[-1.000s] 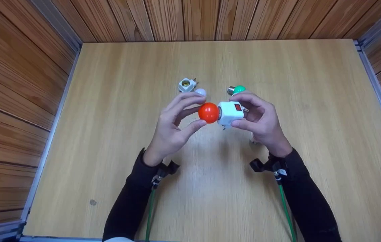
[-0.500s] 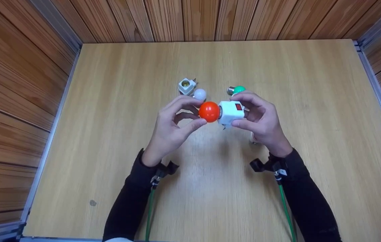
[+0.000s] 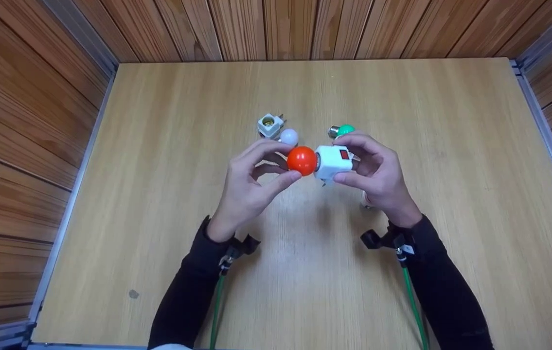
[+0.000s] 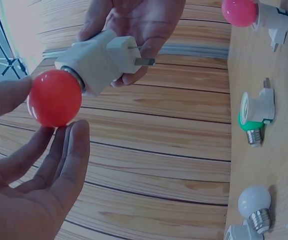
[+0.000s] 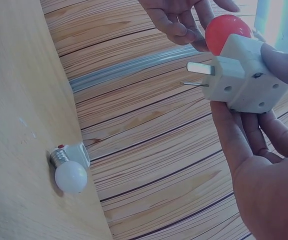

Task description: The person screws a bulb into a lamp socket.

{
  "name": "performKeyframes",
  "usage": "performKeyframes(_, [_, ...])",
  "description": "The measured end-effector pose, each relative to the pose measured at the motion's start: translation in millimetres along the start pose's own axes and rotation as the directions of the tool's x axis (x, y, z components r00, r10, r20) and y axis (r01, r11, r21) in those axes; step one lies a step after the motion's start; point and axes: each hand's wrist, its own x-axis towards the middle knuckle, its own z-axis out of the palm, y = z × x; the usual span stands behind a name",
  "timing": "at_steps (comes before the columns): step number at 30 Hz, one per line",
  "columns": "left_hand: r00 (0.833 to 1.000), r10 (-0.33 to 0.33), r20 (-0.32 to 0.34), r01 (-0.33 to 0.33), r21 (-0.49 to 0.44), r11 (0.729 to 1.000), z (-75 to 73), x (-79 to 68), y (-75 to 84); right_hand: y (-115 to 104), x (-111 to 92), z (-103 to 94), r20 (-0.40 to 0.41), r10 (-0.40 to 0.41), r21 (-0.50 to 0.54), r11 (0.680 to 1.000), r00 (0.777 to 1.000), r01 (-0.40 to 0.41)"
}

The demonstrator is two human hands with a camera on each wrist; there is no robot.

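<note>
In the head view my left hand (image 3: 251,187) pinches the round red light bulb (image 3: 301,161) between thumb and fingertips. My right hand (image 3: 378,175) grips a white plug-in lamp socket (image 3: 333,162) with a red switch, fingers and thumb on opposite sides. The bulb's metal base sits in the socket's mouth, a narrow ring of it showing in the left wrist view. Two flat prongs (image 5: 200,68) stick out of the socket in the right wrist view. Both pieces are held up above the table, the bulb pointing left.
Beyond the hands lie a white bulb (image 3: 289,136), another white socket (image 3: 270,125) and a green bulb (image 3: 346,130). The left wrist view shows a socket (image 4: 258,107) beside the green bulb, and a pinkish-red bulb (image 4: 239,11) fitted in a socket. Wood-panelled walls (image 3: 290,29) enclose the table.
The left fingers have shifted on the red bulb and curled closer, uncovering more of the white bulb behind. The right hand and socket stay nearly still.
</note>
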Motion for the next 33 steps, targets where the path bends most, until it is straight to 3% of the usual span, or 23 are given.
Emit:
performKeyframes(8, [0.999,0.018,-0.035,-0.019,-0.008,1.000,4.6,-1.2,-1.0,-0.4,-0.7,0.2,0.006,0.004,-0.017,1.000,1.000,-0.004])
performKeyframes(33, [0.993,0.120,-0.006,-0.120,-0.018,0.993,4.9,0.3,-2.7,0.0,1.0,-0.1,0.009,0.000,0.008,1.000,1.000,0.000])
